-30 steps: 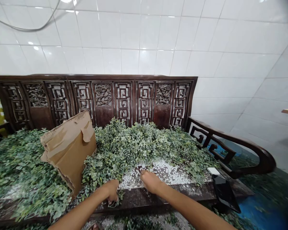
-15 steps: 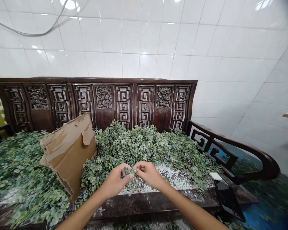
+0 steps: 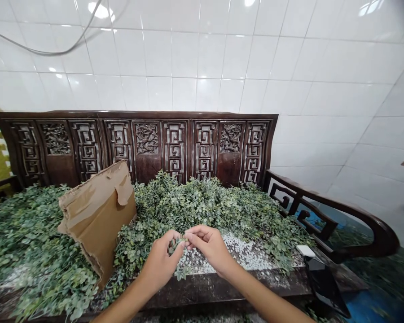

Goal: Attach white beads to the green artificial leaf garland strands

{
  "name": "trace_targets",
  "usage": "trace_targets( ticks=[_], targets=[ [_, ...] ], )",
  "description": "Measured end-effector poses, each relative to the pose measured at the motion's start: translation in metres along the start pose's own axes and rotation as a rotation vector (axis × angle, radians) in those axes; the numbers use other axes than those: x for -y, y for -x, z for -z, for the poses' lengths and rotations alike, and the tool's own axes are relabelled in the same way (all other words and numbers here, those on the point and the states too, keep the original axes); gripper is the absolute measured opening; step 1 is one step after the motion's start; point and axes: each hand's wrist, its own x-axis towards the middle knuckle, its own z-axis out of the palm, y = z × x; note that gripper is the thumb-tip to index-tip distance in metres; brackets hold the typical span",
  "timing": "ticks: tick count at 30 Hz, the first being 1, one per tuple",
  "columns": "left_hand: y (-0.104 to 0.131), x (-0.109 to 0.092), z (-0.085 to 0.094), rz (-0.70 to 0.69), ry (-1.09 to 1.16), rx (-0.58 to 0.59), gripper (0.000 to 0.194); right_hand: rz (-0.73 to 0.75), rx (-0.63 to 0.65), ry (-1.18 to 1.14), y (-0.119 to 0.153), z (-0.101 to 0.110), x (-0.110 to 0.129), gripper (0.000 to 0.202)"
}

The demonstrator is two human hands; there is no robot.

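My left hand (image 3: pixel 164 258) is closed in a pinch on a small green sprig (image 3: pixel 182 272), whose leaves hang below the fingers. My right hand (image 3: pixel 208 249) meets it fingertip to fingertip, thumb and finger pinched at the sprig's upper end; what exactly lies between those fingers is too small to make out. Both hands hover over the bench seat's front edge (image 3: pixel 202 287). Small white pieces (image 3: pixel 245 253) lie scattered under and right of the hands. Behind them spreads a heap of green leafy sprigs (image 3: pixel 202 202).
A torn cardboard piece (image 3: pixel 101 220) stands upright at left, with more sprigs (image 3: pixel 30 233) beyond it. The dark carved bench back (image 3: pixel 148 166) runs behind. At right are a black phone-like device (image 3: pixel 326 282), a small white block (image 3: pixel 305 250) and the curved armrest (image 3: pixel 357 215).
The fingers have shifted slightly, and the sprig's leaves now hang visibly below my left hand. My hands stay together over the same spot. The whole view has moved a little.
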Motion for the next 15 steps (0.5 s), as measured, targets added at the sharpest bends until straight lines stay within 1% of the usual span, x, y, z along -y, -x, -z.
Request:
trace_targets(
  ticks=[4, 15],
  targets=[
    [0.0031, -0.0014, 0.0014, -0.021, 0.008, 0.018, 0.023, 0.04, -0.002, 0.031, 0.0027, -0.0021, 0.0038, 0.026],
    [0.0054, 0.0, 0.0043, 0.004, -0.036, -0.01, 0.021, 0.04, -0.001, 0.054, 0.0051, -0.0078, 0.0048, 0.026]
  ],
)
